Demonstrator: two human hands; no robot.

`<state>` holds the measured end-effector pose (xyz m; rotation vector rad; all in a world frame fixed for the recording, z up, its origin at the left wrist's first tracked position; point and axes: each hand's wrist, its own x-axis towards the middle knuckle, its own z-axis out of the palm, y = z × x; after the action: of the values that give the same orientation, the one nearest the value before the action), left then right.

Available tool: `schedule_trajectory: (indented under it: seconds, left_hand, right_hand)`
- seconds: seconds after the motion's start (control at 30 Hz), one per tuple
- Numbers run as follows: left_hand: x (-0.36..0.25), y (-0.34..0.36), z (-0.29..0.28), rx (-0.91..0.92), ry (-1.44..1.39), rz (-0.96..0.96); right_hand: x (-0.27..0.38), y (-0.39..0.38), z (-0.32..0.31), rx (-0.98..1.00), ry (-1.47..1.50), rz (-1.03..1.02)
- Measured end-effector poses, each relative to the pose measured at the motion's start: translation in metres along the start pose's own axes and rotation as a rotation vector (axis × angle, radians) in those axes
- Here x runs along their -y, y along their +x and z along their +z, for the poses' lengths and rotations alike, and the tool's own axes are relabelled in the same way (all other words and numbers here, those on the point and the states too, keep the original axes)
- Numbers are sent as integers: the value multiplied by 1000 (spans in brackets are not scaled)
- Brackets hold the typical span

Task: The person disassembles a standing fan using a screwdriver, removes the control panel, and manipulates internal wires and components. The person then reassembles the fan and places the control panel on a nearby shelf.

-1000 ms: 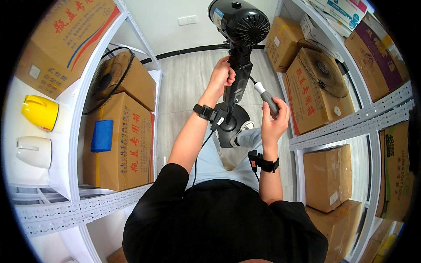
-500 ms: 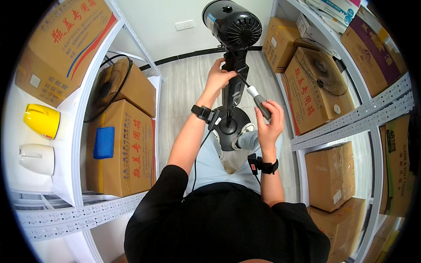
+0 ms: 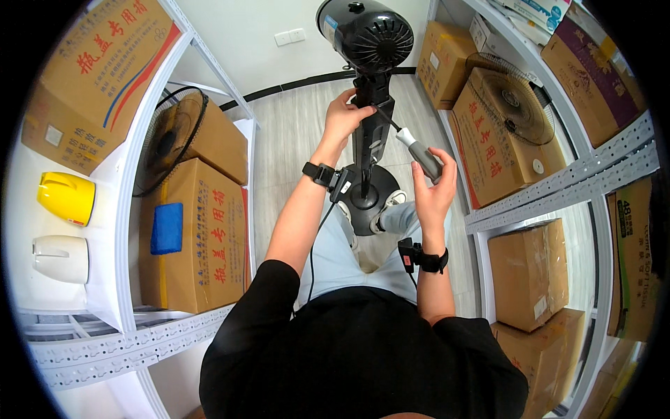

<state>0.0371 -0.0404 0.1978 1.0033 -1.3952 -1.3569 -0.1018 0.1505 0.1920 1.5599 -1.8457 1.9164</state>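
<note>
A black standing fan with its motor housing (image 3: 366,38) on top, a dark column (image 3: 370,143) and a round base (image 3: 359,216) stands in front of me, between my feet. My left hand (image 3: 343,119) is closed at the upper column, thumb by the screwdriver's tip, its other fingertips partly hidden. My right hand (image 3: 434,183) grips a screwdriver (image 3: 423,155) with a grey and white handle; its dark shaft slants up-left to the column near my left thumb.
Metal shelves (image 3: 122,314) flank me, holding cardboard boxes (image 3: 195,265), wire fan guards (image 3: 509,101), a yellow appliance (image 3: 70,195), a white appliance (image 3: 63,258) and a blue cloth (image 3: 166,229). A white wall with a socket (image 3: 289,36) is ahead.
The fan head sits slightly further left in view. My left thumb has stretched rightward to the screwdriver's tip. My right hand still holds the screwdriver, with its fingers slightly shifted on the handle.
</note>
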Motion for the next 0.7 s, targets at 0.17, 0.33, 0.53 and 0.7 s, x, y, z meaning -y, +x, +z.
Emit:
schedule_trajectory:
  seconds: [0.17,0.33,0.53,0.7]
  left_hand:
    - [-3,-7,5,-9,-45,15]
    - [0,-5,3,-14,-44,11]
    - [-2,-7,4,-4,-75,6]
    - [-7,-8,5,9,-69,-13]
  right_hand:
    - [1,-1,-6,162,73,386]
    - [-4,-1,-1,-4,-75,-1]
    - [12,2,0,-29,276,462]
    - [-20,-5,4,-43,93,106]
